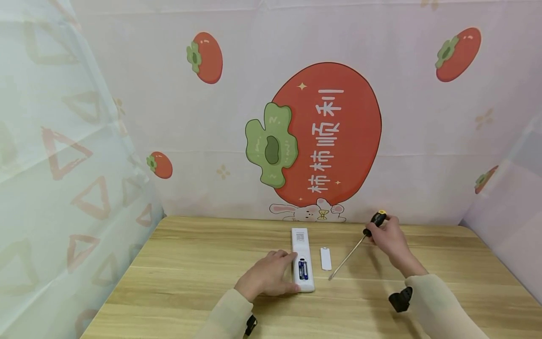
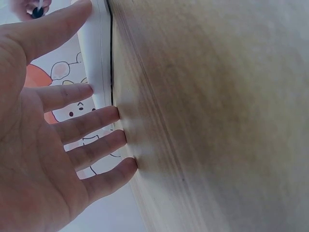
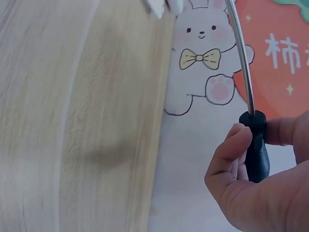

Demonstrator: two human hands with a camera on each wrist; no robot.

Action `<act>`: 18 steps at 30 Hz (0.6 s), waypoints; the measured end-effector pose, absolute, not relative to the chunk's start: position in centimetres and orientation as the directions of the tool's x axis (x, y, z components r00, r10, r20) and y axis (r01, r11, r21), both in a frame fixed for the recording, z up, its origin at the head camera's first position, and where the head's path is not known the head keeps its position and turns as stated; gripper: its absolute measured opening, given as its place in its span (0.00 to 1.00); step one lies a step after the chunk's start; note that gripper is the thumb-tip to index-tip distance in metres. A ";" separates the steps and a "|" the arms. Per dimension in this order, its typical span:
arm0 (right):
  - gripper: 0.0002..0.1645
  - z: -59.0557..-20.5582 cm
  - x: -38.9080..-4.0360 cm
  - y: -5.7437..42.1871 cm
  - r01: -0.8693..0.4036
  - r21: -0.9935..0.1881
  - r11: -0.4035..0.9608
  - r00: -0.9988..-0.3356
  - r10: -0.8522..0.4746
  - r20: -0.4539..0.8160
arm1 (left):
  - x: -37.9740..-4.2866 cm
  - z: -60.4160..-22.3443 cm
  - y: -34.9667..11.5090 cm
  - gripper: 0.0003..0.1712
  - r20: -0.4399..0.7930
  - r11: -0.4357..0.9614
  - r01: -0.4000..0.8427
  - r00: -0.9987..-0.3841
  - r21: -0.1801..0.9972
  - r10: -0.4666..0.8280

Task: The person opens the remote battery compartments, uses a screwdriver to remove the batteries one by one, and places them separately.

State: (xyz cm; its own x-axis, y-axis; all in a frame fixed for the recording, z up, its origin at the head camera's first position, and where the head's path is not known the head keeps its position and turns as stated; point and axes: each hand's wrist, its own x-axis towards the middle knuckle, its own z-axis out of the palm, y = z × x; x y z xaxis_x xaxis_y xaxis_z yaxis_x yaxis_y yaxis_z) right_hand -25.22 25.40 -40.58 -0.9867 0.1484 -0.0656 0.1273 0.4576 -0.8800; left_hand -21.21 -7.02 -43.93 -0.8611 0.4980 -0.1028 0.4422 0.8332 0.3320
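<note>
The head view shows, at the left, the left hand (image 1: 273, 274) beside a white remote control (image 1: 299, 247). Its fingers are spread and rather straight; thumb and index finger touch the remote's left side, without wrapping around it. The remote lies on the wooden table (image 1: 190, 263), its open battery compartment facing up. Because the hand bears on one side only, I judge that the remote could slide or turn if it is pushed. In the compartment sit two blue batteries (image 1: 303, 271), uncovered; if the remote is tilted, or a tool pries carelessly, one could jump out. Just to the right lies the loose white battery cover (image 1: 325, 259), apart from the remote; a sideways sweep could knock it away. Further right, the screwdriver (image 1: 349, 255) slants, its metal tip near the cover's lower end; whether the tip touches the table, I cannot tell. The right hand (image 1: 388, 239) pinches its dark handle between thumb and fingers, so it could twist under force, and a slipping tip could scratch the remote or a battery's wrapping.
</note>
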 end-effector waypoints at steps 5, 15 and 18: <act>0.49 -39.9 -24.9 24.7 0.113 -0.899 0.423 -0.988 0.143 -0.056 | -21.2 -44.0 -7.0 0.49 -0.101 0.833 0.445 -0.860 0.328 0.500; 0.40 -39.0 -24.9 23.4 0.071 -0.954 0.291 -0.991 0.130 -0.035 | -21.3 -44.0 -7.1 0.49 -0.101 0.833 0.448 -0.859 0.326 0.502; 0.32 -38.8 -24.8 23.1 0.059 -0.962 0.268 -0.992 0.127 -0.025 | -21.3 -44.0 -7.1 0.49 -0.103 0.833 0.447 -0.859 0.326 0.502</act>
State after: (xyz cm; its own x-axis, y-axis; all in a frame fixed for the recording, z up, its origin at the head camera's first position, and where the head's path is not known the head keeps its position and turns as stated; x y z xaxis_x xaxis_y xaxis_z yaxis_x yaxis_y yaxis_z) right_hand -24.84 23.07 -38.77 -0.9916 0.1269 -0.0250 0.0585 0.2678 -0.9617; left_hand -21.29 -7.07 -43.98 -0.8589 0.5017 -0.1030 0.4473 0.8328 0.3262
